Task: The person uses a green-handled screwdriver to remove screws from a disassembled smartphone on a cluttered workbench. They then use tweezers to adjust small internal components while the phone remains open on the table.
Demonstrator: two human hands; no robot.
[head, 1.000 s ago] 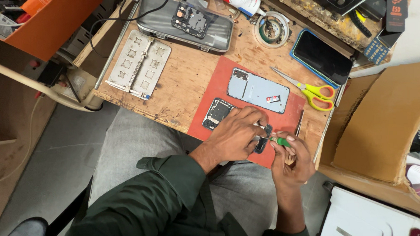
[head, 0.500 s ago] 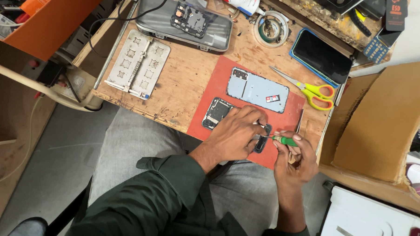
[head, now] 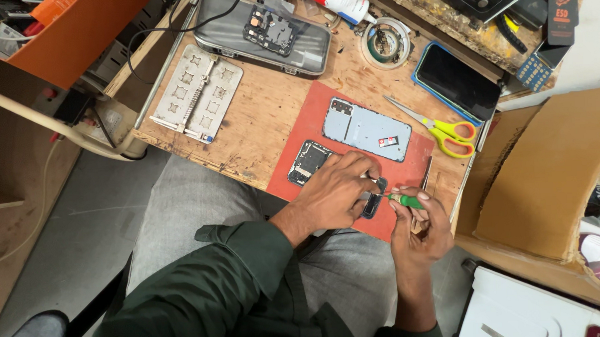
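- Left hand (head: 337,190) presses flat over the opened phone (head: 311,160) on the red mat (head: 299,132), lower centre.
- Right hand (head: 418,217) pinches a green screwdriver (head: 403,199) (tip pointing left), just right of the phone.

Opened dark phone body (head: 316,162) lies flat near the worktop's front edge, partly covered; small green-handled screwdriver (head: 403,199) points at its right end.

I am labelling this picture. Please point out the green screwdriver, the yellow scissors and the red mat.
green screwdriver (head: 407,200), head view, on its green handle.
yellow scissors (head: 450,131), head view, on a yellow handle loop.
red mat (head: 305,122), head view, on its bare upper corner.
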